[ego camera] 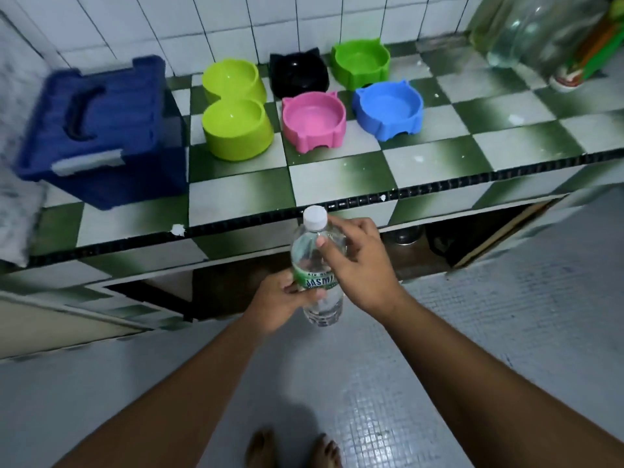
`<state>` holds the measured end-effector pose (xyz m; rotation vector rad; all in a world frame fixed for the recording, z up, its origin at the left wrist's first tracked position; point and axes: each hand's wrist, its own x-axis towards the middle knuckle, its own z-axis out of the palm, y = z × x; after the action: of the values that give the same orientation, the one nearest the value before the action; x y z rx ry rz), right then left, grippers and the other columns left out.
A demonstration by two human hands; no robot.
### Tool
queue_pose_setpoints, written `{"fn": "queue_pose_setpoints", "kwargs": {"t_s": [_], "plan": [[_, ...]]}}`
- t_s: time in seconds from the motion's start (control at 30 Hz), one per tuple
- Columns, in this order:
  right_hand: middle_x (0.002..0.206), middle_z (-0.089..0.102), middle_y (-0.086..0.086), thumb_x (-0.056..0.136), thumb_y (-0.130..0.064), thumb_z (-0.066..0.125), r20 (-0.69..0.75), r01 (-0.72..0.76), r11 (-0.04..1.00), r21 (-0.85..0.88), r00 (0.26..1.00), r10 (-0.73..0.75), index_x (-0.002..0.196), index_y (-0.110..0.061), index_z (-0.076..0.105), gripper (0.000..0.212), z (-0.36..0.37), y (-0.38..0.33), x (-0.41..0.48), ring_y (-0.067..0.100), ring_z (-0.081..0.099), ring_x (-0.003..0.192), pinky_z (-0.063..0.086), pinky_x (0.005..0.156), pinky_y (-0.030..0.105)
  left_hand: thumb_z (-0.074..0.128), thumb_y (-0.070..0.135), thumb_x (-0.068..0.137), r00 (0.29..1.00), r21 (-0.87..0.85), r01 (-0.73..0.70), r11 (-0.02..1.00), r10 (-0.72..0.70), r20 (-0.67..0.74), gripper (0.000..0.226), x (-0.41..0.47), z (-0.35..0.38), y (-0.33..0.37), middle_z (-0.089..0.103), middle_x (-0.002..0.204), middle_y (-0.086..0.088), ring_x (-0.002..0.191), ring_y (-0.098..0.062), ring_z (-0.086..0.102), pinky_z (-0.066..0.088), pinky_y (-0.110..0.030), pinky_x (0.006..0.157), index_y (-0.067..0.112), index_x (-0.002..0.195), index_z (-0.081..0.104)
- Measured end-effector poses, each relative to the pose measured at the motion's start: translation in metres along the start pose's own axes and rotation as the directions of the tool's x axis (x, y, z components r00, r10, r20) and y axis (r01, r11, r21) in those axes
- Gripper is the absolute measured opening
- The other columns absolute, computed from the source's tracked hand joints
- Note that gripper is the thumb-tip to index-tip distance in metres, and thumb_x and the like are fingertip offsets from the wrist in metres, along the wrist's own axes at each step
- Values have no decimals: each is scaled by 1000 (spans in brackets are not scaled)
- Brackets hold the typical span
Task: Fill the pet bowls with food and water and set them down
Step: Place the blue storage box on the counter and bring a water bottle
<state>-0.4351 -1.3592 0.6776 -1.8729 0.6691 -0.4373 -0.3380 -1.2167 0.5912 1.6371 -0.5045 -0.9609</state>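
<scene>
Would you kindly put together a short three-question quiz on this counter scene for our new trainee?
1. True or false: the cap is on the water bottle.
2. Which bowl stands nearest the blue box? A. green bowl B. lime double bowl C. black bowl
3. How many single bowls, such as the pink bowl, stand on the counter?

Key: 1. True. 2. B. 3. Four.
</scene>
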Motion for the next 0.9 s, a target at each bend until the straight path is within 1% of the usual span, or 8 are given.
{"fn": "queue_pose_setpoints", "kwargs": {"t_s": [0.07,0.2,0.4,0.57,0.7,0.77,0.83,0.9], "plan": [[110,48,-4,89,-39,67,-36,21,1000,-4,999,-21,128,-35,61,40,-24,-24,3,0,56,103,49,97,25,79,-1,81,1000,46,-13,999,12,12,41,-1,3,33,79,106,5,100,-8,72,54,-20,85,9,120,70],[111,47,-6,88,-45,66,-100,58,996,-69,993,-64,126,-36,60,39,-68,-71,12,-7,53,99,41,89,10,86,19,80,995,146,-94,985,90,33,42,5,17,96,78,112,5,107,-10,72,53,-21,91,18,120,73],[116,48,-3,88,-51,62,-235,104,985,-140,963,-136,126,-35,60,41,-133,-118,37,8,56,104,49,97,29,88,28,75,974,175,-219,960,206,90,33,32,53,184,79,96,16,90,2,70,51,-15,82,27,105,75],[115,47,-2,90,-50,60,-304,116,968,-222,935,-182,125,-34,60,39,-188,-141,68,7,53,105,48,98,34,80,4,82,946,73,-290,954,274,176,39,72,81,239,77,112,-5,100,-13,73,53,-14,81,1,120,71],[117,48,0,90,-52,59,-381,73,961,-267,908,-175,126,-34,60,41,-228,-152,104,11,54,107,48,99,36,79,9,84,923,60,-312,948,288,256,29,117,105,278,77,86,19,77,7,68,47,-7,70,9,113,74],[118,48,1,90,-53,59,-403,47,961,-271,901,-158,126,-32,60,42,-245,-154,124,13,54,108,48,100,37,83,16,82,918,71,-324,943,295,266,31,139,115,294,77,89,16,83,2,69,50,-12,74,10,112,76],[119,48,2,89,-54,59,-424,44,961,-273,891,-161,125,-32,60,43,-260,-153,146,14,55,107,49,100,39,90,32,73,919,60,-332,941,308,248,43,167,122,307,79,101,9,97,-11,72,56,-27,88,16,110,78],[121,48,3,89,-55,59,-435,38,962,-272,887,-158,126,-31,60,44,-275,-149,170,12,55,106,50,100,39,92,35,68,914,39,-345,938,327,241,49,190,131,319,79,108,1,106,-18,72,54,-37,98,16,111,79]]}}
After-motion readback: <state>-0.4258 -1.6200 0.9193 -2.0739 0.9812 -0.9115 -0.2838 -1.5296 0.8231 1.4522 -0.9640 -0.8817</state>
